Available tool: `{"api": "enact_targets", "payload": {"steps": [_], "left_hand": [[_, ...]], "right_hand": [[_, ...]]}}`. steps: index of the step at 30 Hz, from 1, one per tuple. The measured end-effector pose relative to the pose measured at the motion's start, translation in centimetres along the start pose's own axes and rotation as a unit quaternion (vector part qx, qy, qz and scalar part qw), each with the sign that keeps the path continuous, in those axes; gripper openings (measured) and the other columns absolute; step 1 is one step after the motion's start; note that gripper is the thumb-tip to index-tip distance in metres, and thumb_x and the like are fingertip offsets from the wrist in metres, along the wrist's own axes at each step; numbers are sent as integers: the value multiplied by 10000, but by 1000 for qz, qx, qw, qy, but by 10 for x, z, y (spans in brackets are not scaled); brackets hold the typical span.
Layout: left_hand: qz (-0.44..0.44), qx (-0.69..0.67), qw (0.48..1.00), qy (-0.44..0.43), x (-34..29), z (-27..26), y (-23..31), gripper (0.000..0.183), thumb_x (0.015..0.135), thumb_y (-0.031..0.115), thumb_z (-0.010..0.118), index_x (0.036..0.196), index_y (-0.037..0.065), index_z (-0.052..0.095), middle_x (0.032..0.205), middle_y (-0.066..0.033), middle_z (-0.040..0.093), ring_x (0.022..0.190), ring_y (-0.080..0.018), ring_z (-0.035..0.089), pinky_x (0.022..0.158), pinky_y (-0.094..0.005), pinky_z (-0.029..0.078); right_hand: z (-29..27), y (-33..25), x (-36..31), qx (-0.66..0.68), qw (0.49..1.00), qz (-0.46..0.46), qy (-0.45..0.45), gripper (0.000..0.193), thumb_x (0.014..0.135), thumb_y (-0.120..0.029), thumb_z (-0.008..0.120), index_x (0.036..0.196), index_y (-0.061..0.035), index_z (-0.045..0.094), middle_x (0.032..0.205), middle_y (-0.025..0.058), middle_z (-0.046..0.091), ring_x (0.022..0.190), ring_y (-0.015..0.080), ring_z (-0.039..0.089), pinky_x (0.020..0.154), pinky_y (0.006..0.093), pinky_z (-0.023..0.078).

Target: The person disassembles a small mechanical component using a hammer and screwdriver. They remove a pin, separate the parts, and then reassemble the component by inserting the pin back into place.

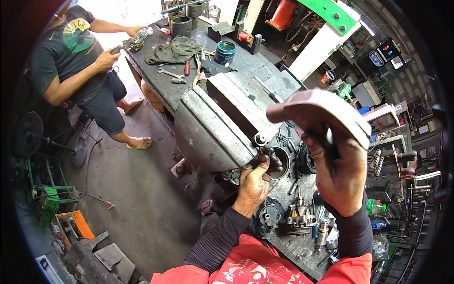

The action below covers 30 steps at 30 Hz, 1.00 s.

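Note:
My right hand [343,170] is raised, its fingers wrapped round a thick curved metal piece [321,109] with a brownish face and a pale worn edge. The piece hangs above the bench, to the right of a large grey bench vise [208,130]. At the vise's near right end, my left hand [257,180] is closed, with blackened fingertips. A small shiny round metal end [260,138] sticks up just above those fingers, beside the jaw. It looks like the top of a metal part in their grip, its lower portion hidden. A metal ring-shaped opening [282,163] lies right beside the fingers.
Greasy machine parts [300,213] crowd the bench near my right forearm. Beyond the vise are a blue tin [225,52], a dark rag [174,49], a wrench [170,73] and a red-handled screwdriver [187,68]. A person [87,61] stands at the far left, holding a metal part.

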<state>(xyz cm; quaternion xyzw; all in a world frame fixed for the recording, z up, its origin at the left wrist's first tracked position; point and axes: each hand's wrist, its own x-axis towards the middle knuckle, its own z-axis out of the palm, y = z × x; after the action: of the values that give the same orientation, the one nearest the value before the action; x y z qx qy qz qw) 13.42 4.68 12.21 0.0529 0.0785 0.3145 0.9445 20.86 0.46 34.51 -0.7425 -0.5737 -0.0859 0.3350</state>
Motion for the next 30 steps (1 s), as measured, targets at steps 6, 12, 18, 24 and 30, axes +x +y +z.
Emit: {"api": "enact_targets", "payload": {"steps": [6, 12, 18, 24, 30], "left_hand": [[-9, 45, 999, 14, -1, 3, 4, 118, 1047, 85, 601, 1147, 57, 656, 1037, -76, 682, 942, -226, 681, 857, -375, 582], [4, 67, 998, -3, -2, 5, 6, 118, 1057, 104, 585, 1142, 58, 654, 1035, -73, 681, 948, -225, 682, 868, -372, 581], [-6, 46, 999, 2, -1, 1, 6, 140, 1058, 106, 582, 1165, 56, 657, 1064, -80, 684, 962, -229, 684, 868, -377, 584], [3, 70, 997, -7, -1, 0, 8, 173, 1053, 134, 602, 1200, 62, 658, 1123, -68, 686, 982, -207, 684, 871, -371, 586], [-9, 1, 1000, -15, 2, 0, 8, 131, 1047, 70, 590, 1137, 32, 677, 1072, -113, 698, 968, -254, 697, 858, -395, 603]], "right_hand": [[7, 13, -11, -53, 994, 10, -90, 288, 934, -97, 708, 1208, -11, 690, 1089, 215, 724, 970, 430, 704, 843, 435, 565], [6, 12, -13, -27, 988, 60, -137, 347, 938, -47, 707, 1278, 3, 653, 1142, 198, 714, 1052, 373, 686, 940, 411, 529], [-3, 8, -10, 39, 993, 109, 7, 306, 1005, -91, 709, 1263, 53, 628, 1113, 119, 713, 982, 164, 647, 874, 297, 504], [13, 17, -15, -39, 985, 78, -147, 309, 918, -77, 741, 1204, 23, 680, 1120, 208, 709, 1058, 380, 672, 944, 422, 514], [-12, -4, 2, 41, 992, 65, 100, 195, 1005, -145, 669, 1155, -22, 689, 922, 84, 736, 698, 197, 644, 623, 297, 472]]}}
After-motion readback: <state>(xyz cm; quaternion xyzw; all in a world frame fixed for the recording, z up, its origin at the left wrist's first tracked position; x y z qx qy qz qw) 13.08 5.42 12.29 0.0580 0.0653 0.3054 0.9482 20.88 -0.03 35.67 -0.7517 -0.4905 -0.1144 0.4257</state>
